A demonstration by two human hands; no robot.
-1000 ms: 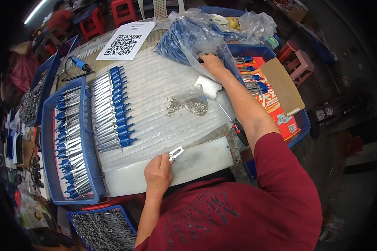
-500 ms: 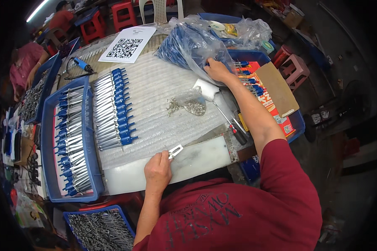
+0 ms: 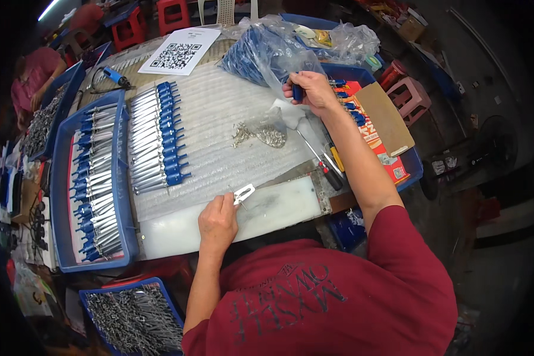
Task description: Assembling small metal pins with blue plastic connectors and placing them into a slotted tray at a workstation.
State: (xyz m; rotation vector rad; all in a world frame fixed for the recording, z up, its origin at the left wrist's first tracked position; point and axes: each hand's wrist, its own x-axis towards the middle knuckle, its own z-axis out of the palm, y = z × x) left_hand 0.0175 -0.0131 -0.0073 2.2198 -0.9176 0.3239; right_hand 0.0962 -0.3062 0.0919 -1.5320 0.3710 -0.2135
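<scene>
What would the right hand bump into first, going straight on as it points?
Probably the clear plastic bag of blue parts, just beyond the right hand, though depth is hard to judge.

- Shows a lit tube light at far left
- Has red stools, also far left
- Includes a pale slatted chair at the far side
- Shows a pink stool on dark floor, right

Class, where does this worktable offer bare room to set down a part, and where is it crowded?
Free: the foam sheet between the row of blue-ended rods and the small metal pieces; the white board right of the left hand. Crowded: far right, with the clear bag, right hand and right tray; the left tray, packed.
</scene>
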